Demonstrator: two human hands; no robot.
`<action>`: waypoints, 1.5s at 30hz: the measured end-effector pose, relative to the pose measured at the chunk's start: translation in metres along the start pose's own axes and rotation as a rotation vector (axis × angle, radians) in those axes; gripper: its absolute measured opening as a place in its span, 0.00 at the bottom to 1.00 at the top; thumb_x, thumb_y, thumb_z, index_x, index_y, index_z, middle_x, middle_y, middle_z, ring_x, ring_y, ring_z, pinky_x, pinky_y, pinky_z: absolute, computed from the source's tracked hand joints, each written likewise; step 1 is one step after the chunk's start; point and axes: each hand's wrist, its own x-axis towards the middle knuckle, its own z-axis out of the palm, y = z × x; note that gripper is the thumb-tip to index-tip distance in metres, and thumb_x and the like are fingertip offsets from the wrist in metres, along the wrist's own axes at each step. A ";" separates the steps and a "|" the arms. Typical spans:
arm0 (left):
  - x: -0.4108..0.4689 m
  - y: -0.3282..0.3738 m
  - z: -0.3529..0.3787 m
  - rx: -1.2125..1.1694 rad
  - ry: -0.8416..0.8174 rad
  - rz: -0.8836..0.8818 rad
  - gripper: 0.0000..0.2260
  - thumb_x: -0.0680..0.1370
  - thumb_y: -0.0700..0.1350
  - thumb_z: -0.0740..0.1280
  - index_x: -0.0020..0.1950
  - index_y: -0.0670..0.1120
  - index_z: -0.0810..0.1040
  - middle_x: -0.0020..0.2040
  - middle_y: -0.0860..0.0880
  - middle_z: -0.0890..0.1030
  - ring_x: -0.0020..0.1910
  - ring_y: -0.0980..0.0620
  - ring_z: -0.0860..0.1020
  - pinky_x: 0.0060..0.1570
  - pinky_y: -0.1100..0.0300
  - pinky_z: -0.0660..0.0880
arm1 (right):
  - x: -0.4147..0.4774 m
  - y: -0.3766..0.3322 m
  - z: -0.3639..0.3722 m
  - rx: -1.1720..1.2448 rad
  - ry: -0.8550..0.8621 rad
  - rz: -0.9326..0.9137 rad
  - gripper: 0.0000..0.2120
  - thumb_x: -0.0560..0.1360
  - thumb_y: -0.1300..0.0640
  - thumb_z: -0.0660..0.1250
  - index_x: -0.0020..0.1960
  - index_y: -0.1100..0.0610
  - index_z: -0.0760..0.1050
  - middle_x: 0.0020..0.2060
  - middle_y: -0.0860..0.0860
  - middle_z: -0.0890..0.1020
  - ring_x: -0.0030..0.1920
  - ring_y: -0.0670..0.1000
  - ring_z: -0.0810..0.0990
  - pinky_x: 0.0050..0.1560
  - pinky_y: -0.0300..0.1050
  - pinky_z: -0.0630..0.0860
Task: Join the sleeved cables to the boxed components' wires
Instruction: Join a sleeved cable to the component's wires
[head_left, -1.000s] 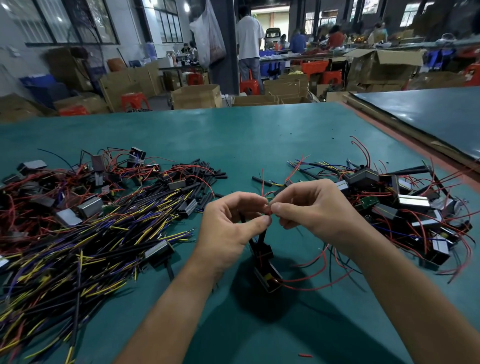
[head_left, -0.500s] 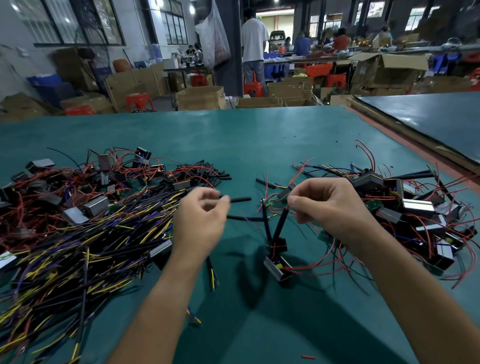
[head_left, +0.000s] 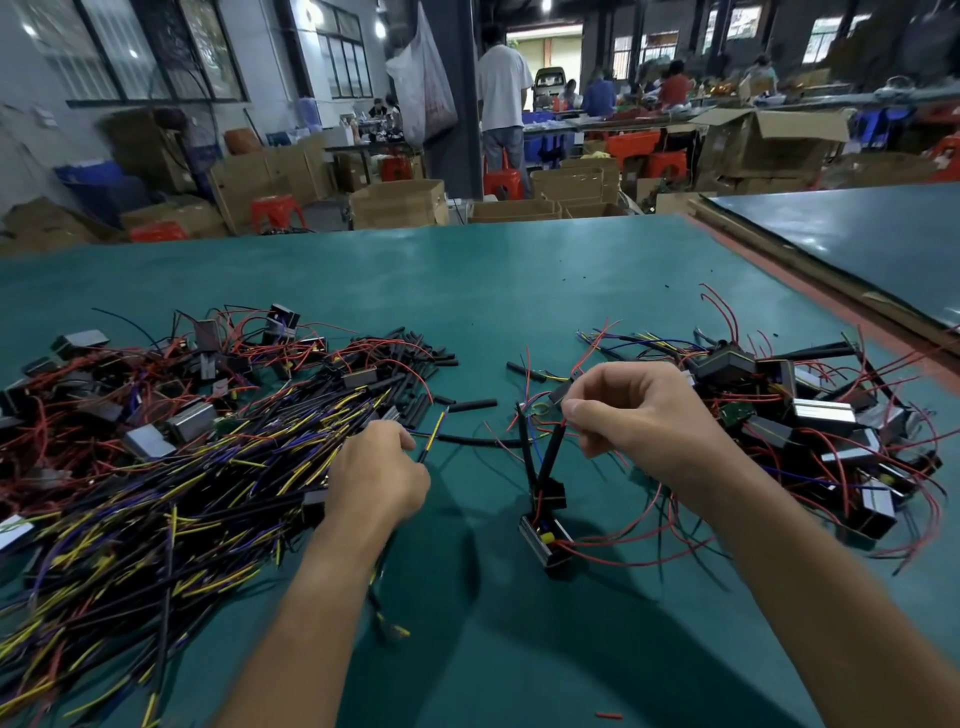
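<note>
The left hand (head_left: 376, 480) is now drawn apart from the right hand (head_left: 639, 415) to the cable pile (head_left: 156, 493), where a fresh sleeved cable (head_left: 432, 434) is pinched by its fingertips. One joint is judged finished and the next begun. The wires (head_left: 551, 448) of the boxed component (head_left: 545, 535) are pinched in the right hand's curled fingers. The cable is held mid-tabletop (head_left: 467, 291), its long axis slanted and its yellow tip pointed toward the far edge.

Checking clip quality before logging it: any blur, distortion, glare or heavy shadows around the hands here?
Head view: wide-angle bowing curves the table edge and tilts the windows; left hand, right hand and hanging boxed component are sharp, casting soft dark shadows on the green top; background people are dim and soft; only a faint sheen on the far tabletop.
</note>
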 end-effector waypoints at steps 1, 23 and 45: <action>0.001 0.002 0.000 -0.113 -0.005 0.019 0.11 0.75 0.39 0.65 0.55 0.47 0.81 0.48 0.48 0.82 0.45 0.49 0.78 0.45 0.58 0.74 | -0.001 -0.001 0.001 0.017 -0.025 0.012 0.08 0.75 0.67 0.69 0.37 0.61 0.78 0.30 0.55 0.78 0.30 0.50 0.76 0.34 0.41 0.78; -0.032 0.043 -0.035 -1.756 -0.377 0.082 0.10 0.67 0.36 0.67 0.48 0.42 0.78 0.36 0.48 0.82 0.37 0.51 0.84 0.35 0.65 0.80 | -0.012 -0.009 0.006 0.127 -0.422 0.039 0.07 0.73 0.53 0.72 0.40 0.57 0.83 0.33 0.53 0.81 0.32 0.48 0.76 0.32 0.38 0.74; -0.050 0.051 -0.020 -1.036 -0.459 0.309 0.07 0.67 0.30 0.75 0.40 0.41 0.81 0.33 0.46 0.81 0.34 0.48 0.77 0.36 0.60 0.75 | -0.001 -0.003 0.001 0.271 -0.102 0.093 0.07 0.80 0.62 0.63 0.44 0.62 0.76 0.30 0.50 0.81 0.30 0.47 0.79 0.30 0.38 0.78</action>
